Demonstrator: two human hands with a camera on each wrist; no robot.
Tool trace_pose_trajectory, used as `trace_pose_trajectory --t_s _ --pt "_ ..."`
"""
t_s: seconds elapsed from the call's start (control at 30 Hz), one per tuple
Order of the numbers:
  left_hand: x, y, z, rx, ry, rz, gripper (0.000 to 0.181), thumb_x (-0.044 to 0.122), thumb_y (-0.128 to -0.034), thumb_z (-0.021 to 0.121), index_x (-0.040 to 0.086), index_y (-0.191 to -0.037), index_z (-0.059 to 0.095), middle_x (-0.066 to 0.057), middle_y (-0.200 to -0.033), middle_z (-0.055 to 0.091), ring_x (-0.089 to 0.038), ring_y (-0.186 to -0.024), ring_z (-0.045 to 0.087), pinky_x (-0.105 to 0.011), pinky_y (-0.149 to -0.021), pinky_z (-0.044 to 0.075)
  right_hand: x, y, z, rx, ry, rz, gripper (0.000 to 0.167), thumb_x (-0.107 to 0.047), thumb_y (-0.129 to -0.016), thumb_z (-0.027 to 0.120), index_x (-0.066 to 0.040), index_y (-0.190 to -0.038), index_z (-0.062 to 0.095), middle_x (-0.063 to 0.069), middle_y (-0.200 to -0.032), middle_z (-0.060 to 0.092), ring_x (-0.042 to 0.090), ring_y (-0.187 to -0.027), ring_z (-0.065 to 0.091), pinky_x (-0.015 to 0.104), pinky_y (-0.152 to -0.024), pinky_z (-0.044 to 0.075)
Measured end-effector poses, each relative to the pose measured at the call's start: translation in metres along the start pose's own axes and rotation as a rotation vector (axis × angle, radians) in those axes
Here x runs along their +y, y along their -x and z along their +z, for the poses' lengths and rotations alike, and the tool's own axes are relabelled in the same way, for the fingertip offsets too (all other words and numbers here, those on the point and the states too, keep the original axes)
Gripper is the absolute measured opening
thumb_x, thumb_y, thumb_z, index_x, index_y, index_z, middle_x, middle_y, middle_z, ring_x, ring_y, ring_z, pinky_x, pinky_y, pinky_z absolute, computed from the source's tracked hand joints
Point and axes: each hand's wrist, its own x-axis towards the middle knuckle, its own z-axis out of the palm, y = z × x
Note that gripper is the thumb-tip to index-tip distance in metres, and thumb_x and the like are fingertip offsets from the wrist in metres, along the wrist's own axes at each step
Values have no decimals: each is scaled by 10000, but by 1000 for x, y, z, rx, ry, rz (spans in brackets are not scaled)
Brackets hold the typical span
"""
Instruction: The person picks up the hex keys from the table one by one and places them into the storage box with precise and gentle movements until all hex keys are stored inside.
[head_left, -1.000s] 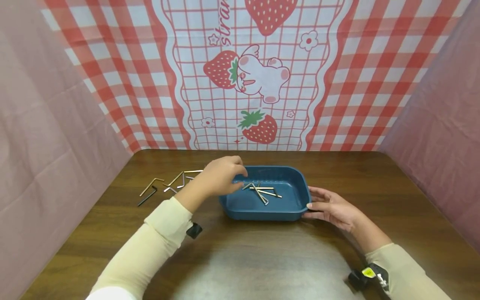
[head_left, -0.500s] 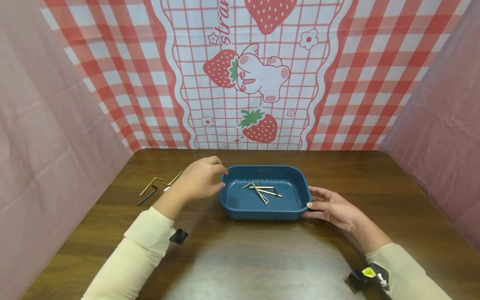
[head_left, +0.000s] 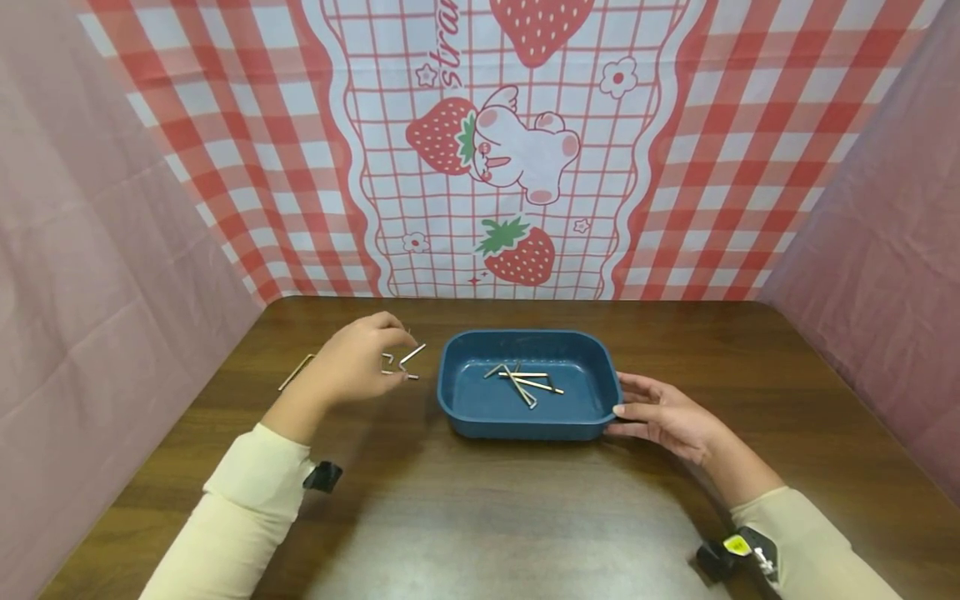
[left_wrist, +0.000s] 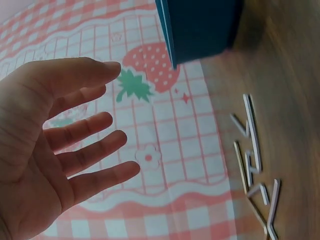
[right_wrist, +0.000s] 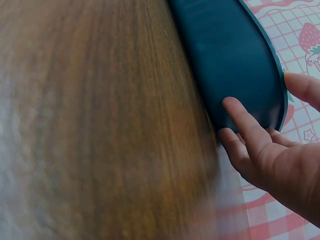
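Note:
My left hand (head_left: 356,358) hovers over the loose hex keys (head_left: 413,353) on the left of the table, fingers apart and lightly bent. In the left wrist view its palm holds nothing, and several L-shaped keys (left_wrist: 253,132) lie off to the right; in the head view the hand covers some of them. A blue rectangular tray (head_left: 536,431) stands mid-table with several brass-coloured and dark hex keys (head_left: 520,387) crossed on its floor. At the tray's right end, my right hand (head_left: 667,417) holds it, thumb at the rim and fingers against the outer wall (right_wrist: 230,60).
The brown wooden table (head_left: 510,517) ends at a red-and-white strawberry cloth (head_left: 675,208) at the back. Pink cloth (head_left: 112,250) hangs at the left, and more pink cloth (head_left: 885,250) at the right.
My left hand has moved left from over the tray's left end to above the loose hex keys. The right hand and the tray have stayed in place.

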Motion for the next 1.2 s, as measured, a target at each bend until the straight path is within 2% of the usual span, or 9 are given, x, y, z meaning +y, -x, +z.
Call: trace_pose_trajectory --t_s 0.13,0.37,0.53,0.83,0.97,1.2 --pt "-9 9 -5 -27 -3 -48 379 156 -689 840 71 -1043 735 -102 -1049 622 -256 -914 615 -436 -809 505 0 0 0 -1 -5 -6 770 -2 -947 577 98 -1506 58 391 -1485 180 278 -1058 640 497 -928 466" --pt "-24 22 -13 -75 -45 -111 347 136 -706 825 65 -1032 732 -104 -1029 633 -217 -820 591 -417 -738 499 1 0 1 12 -14 -18 782 15 -938 579 70 -1517 56 395 -1481 163 286 -1078 621 521 -928 461" --pt "-38 33 -13 -72 -66 -124 315 106 -706 799 59 -1009 729 -107 -985 645 -263 -853 624 -454 -762 508 1 0 1 16 -21 -19 781 20 -939 573 66 -1518 51 403 -1477 154 292 -1064 627 517 -926 466" --pt "-65 50 -11 -78 -18 -205 264 64 -685 788 42 -945 748 -128 -955 673 -318 -894 643 -489 -795 508 2 -1 1 11 -23 -23 785 27 -936 571 69 -1517 46 403 -1486 137 283 -1077 618 508 -927 470" --pt "-74 54 -10 -118 -23 -224 262 48 -689 794 28 -946 746 -136 -939 681 -337 -892 645 -507 -798 506 2 -1 1 15 -26 -21 791 27 -930 582 70 -1517 53 411 -1475 153 289 -1088 606 514 -928 467" --pt "-92 59 -1 -211 -38 -338 290 92 -703 803 -3 -966 727 -163 -885 693 -317 -820 649 -510 -758 510 3 -1 1 14 -31 -28 800 38 -922 589 79 -1513 52 416 -1472 150 288 -1098 599 515 -927 468"
